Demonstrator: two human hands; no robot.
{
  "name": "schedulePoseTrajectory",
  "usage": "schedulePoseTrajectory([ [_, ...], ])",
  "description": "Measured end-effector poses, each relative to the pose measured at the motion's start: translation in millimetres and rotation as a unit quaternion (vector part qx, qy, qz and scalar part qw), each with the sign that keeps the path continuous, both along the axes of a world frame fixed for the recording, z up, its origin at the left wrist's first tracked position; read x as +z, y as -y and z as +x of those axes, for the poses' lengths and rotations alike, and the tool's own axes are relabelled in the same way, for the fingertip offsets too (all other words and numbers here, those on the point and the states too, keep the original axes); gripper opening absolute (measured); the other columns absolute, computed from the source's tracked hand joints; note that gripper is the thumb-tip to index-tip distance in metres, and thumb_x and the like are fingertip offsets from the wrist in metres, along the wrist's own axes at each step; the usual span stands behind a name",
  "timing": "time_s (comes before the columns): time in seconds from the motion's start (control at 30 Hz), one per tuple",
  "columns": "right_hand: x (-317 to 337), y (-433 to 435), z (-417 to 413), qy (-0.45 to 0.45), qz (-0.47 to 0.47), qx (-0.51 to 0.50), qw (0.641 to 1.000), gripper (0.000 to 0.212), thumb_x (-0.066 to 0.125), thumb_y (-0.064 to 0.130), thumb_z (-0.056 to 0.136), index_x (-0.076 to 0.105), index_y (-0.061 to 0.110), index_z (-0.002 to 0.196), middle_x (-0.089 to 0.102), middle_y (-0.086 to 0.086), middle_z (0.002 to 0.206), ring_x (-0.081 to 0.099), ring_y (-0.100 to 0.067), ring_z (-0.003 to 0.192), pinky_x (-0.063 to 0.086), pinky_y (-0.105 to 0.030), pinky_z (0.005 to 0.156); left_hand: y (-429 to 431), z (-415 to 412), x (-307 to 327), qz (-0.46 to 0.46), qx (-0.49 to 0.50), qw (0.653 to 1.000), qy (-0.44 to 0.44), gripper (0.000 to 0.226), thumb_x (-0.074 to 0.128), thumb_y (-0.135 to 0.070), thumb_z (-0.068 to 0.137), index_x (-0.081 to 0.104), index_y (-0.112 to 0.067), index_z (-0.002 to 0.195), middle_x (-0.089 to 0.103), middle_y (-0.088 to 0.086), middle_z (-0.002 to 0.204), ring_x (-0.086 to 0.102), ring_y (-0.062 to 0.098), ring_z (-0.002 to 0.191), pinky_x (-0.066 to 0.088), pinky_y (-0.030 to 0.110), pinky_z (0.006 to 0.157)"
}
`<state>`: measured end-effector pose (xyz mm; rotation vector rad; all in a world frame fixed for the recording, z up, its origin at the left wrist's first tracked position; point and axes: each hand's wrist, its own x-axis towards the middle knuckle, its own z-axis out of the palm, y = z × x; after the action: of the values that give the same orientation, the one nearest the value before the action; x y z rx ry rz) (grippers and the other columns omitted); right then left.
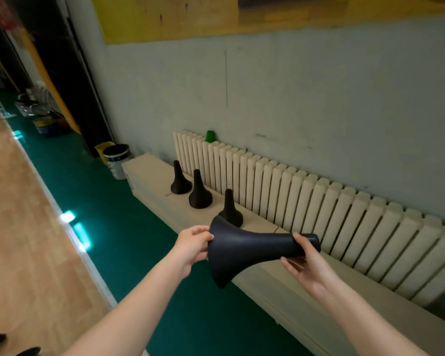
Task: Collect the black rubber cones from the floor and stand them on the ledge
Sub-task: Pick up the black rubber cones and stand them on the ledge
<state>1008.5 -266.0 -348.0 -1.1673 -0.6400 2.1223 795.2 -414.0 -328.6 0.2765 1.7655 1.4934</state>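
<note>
Head view: a black cone (254, 250) is held sideways above the front edge of the ledge (280, 281), not yet stood.
The left hand (193, 246) pinches the flared base rim with curled thumb and fingers. The right hand (306, 263) cups the narrow neck, thumb over and fingers loosely under. On the ledge three cones (199, 191) stand upright, the nearest cone (230, 211) just behind the held base. Swinging the base down could knock that neighbour over, and setting it too near the edge could tip it onto the green floor (129, 227).
</note>
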Motion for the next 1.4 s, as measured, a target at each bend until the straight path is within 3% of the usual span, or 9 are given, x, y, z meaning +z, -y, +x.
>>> schedulePoseTrajectory([
  [0.2,2.5,-103.7,-33.9,0.011,0.030,0.046,0.998,0.063,0.080,0.019,0.070,0.048,0.017,0.124,0.059,-0.016,0.114,0.061,-0.031,0.096,0.058,-0.034,0.060,-79.4,-39.3,-3.5,-0.053,-0.044,0.997,-0.026,0.039,0.054,0.003,0.089,0.060,-0.019,0.120,0.070,0.002,0.109,0.069,0.016,0.095,0.055,0.023,0.062],
  [0.5,1.9,-181.9,-89.8,0.048,0.034,0.090,0.994,0.054,0.072,0.015,0.082,0.047,0.011,0.129,0.056,-0.018,0.119,0.059,-0.029,0.101,0.055,-0.040,0.082,-157.2,-77.0,-21.9,-0.074,-0.007,0.997,0.006,0.037,0.049,-0.005,0.096,0.053,-0.017,0.130,0.068,0.008,0.113,0.065,0.020,0.101,0.053,0.026,0.071],
  [0.77,-7.3,-249.8,-176.9,0.074,0.091,0.117,0.986,0.064,0.077,0.022,0.078,0.045,0.014,0.133,0.060,-0.011,0.112,0.066,-0.026,0.095,0.058,-0.036,0.081,-229.8,-135.7,-24.7,-0.148,-0.034,0.985,-0.082,0.042,0.046,-0.001,0.096,0.052,-0.017,0.135,0.046,0.011,0.142,0.041,0.027,0.131,0.037,0.038,0.106],
  [0.87,-16.2,-270.3,-222.0,0.113,0.135,0.109,0.978,0.073,0.077,0.027,0.078,0.037,0.021,0.138,0.060,-0.007,0.114,0.068,-0.019,0.086,0.058,-0.028,0.067,-261.0,-169.2,-28.6,-0.164,-0.063,0.976,-0.126,0.043,0.038,0.001,0.098,0.052,-0.013,0.136,0.038,0.008,0.149,0.033,0.027,0.139,0.028,0.038,0.113],
  [0.97,-28.5,-292.9,-277.2,0.195,0.243,0.123,0.942,0.079,0.077,0.030,0.078,0.031,0.022,0.142,0.050,-0.009,0.135,0.064,-0.017,0.091,0.054,-0.021,0.063,-296.8,-207.6,-29.3,-0.153,-0.081,0.974,-0.143,0.042,0.038,-0.002,0.098,0.053,-0.016,0.135,0.041,0.005,0.148,0.033,0.025,0.139,0.029,0.039,0.113],
  [1.1,-52.9,-319.6,-346.2,0.329,0.370,0.205,0.844,0.079,0.075,0.038,0.079,0.031,0.017,0.141,0.047,-0.009,0.141,0.052,-0.028,0.123,0.047,-0.034,0.096,-343.1,-255.4,-45.4,-0.116,-0.113,0.979,-0.123,0.041,0.044,-0.004,0.096,0.056,-0.021,0.132,0.056,0.001,0.133,0.053,0.013,0.117,0.045,0.028,0.098],
  [1.17,-68.0,-332.0,-374.1,0.340,0.402,0.253,0.811,0.067,0.076,0.037,0.078,0.038,0.017,0.130,0.052,-0.007,0.134,0.053,-0.026,0.121,0.049,-0.036,0.097,-362.4,-274.0,-59.4,-0.108,-0.124,0.979,-0.118,0.037,0.047,-0.010,0.097,0.059,-0.022,0.129,0.066,0.000,0.113,0.058,0.006,0.087,0.045,0.017,0.076],
  [1.27,-91.5,-347.6,-404.5,0.350,0.450,0.323,0.755,0.048,0.075,0.038,0.078,0.044,0.023,0.112,0.061,-0.001,0.117,0.059,-0.020,0.111,0.052,-0.038,0.092,-386.2,-297.0,-79.6,-0.118,-0.128,0.976,-0.132,0.034,0.051,-0.025,0.097,0.060,-0.025,0.130,0.069,0.000,0.104,0.059,0.011,0.088,0.045,0.022,0.077],
  [1.4,-127.4,-361.9,-434.4,0.359,0.478,0.381,0.705,0.037,0.072,0.042,0.078,0.041,0.036,0.098,0.055,0.016,0.093,0.061,-0.010,0.098,0.044,-0.019,0.076,-408.0,-319.3,-112.2,-0.150,-0.144,0.967,-0.150,0.034,0.052,-0.036,0.096,0.061,-0.027,0.128,0.068,-0.006,0.084,0.063,0.006,0.076,0.043,0.014,0.064],
])
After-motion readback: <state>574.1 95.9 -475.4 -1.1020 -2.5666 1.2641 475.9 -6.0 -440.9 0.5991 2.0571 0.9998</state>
